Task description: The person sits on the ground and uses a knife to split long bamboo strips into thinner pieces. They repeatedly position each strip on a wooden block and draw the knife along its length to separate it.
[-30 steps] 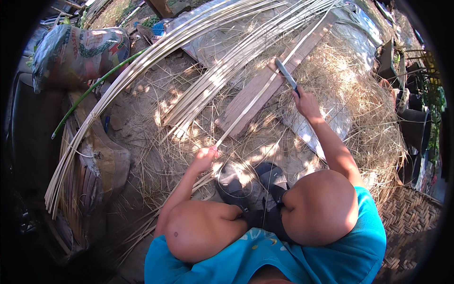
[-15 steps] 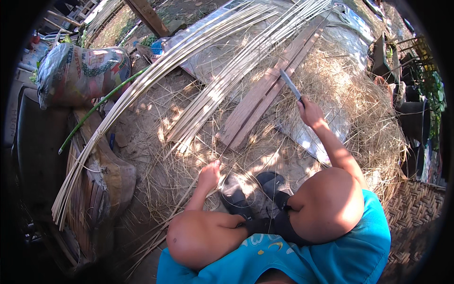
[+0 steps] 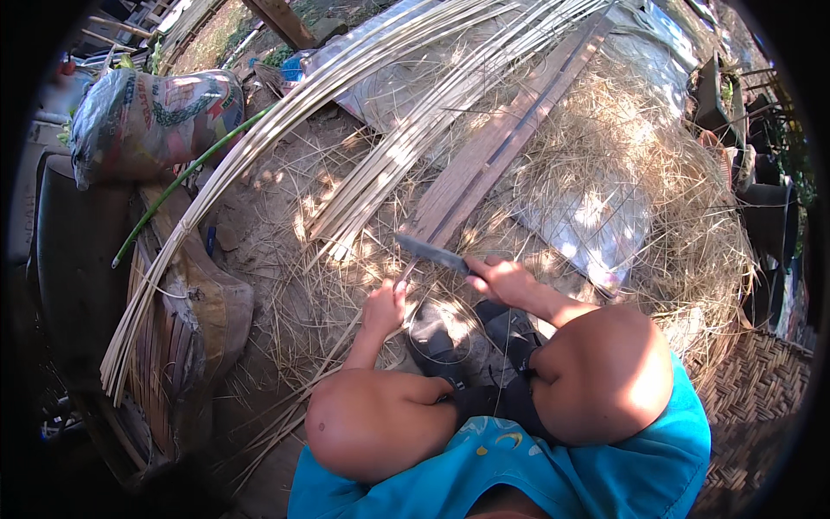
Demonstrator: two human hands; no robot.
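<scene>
My right hand (image 3: 504,281) is closed round the handle of a knife (image 3: 432,253). Its long grey blade points left, across the near end of a wooden plank (image 3: 471,164) with a dark lengthwise groove. Just below the blade tip, my left hand (image 3: 383,308) is closed on a thin bamboo strip (image 3: 405,273). A short piece of that strip shows between the fingers and the blade; whether the blade touches it I cannot tell. Several pale bamboo strips (image 3: 398,151) lie in a bundle left of the plank.
Shavings (image 3: 683,182) heap up at the right. A longer strip bundle (image 3: 259,147) rests across a wooden block (image 3: 216,303) at the left, near a green stalk (image 3: 164,199) and a stuffed sack (image 3: 164,117). A woven mat (image 3: 761,389) lies at lower right.
My right hand has swung the knife down and left from the plank's middle to its near end, beside my left hand. The left hand keeps its place and grip.
</scene>
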